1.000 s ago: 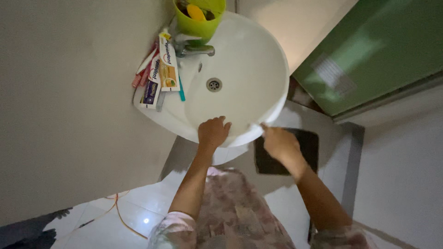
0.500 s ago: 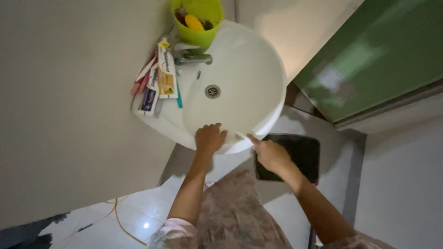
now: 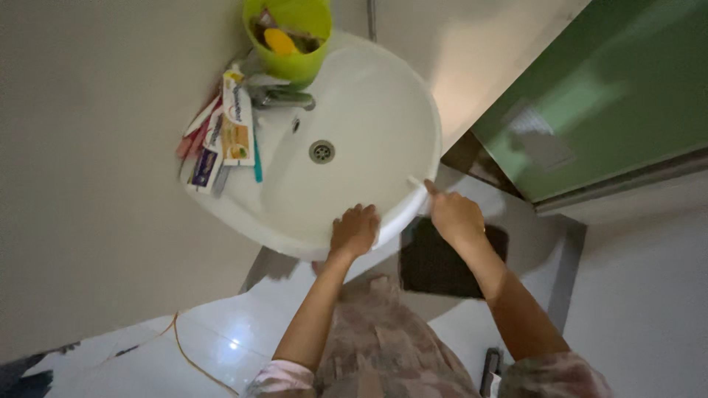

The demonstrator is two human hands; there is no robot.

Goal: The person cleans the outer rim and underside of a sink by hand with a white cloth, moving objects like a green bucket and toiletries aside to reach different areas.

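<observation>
From the head camera, looking straight down, a white washbasin [image 3: 369,133] fills the upper middle of the picture, its drain [image 3: 321,152] near the centre of the bowl. The left hand [image 3: 355,230] rests on the basin's near rim, fingers curled over the edge and gripping it. The right hand [image 3: 455,215] is at the rim just to the right, pinching a thin white stick-like thing [image 3: 415,181] (too small to tell what it is) whose tip lies against the rim.

At the far side of the basin sits a metal tap [image 3: 284,97], with a lime-green cup [image 3: 291,37] behind it holding a yellow item. Several tubes [image 3: 225,136] lie in a cluster on the basin's left ledge. Below the right hand a dark mat [image 3: 442,265] lies on the pale tiled floor [image 3: 192,339], and a green door [image 3: 612,96] stands at the upper right.
</observation>
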